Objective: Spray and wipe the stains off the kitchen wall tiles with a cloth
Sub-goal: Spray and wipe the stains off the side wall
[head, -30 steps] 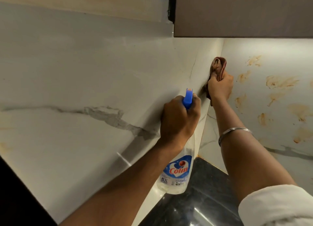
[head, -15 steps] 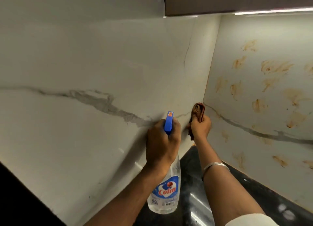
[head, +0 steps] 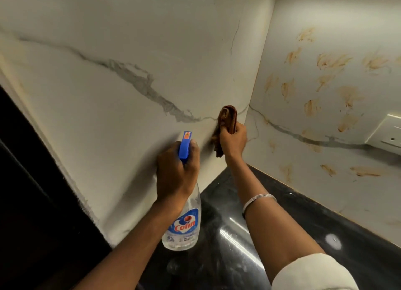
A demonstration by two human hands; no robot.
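The right hand point(head: 233, 141) holds the soft, limp-looking cloth point(head: 227, 121) bunched in its grip against the wall tiles point(head: 108, 120) just left of the corner point(head: 258, 72), while the left hand point(head: 176, 172) keeps its grip wrapped round the neck of the probably light, slippery spray bottle point(head: 184, 224).

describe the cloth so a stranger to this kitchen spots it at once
Find the corner where the two marble-look walls meet above the black counter. Just left of it, the right hand grips a bunched rust-brown cloth against the wall, unlike the clear, blue-topped spray bottle beside it.
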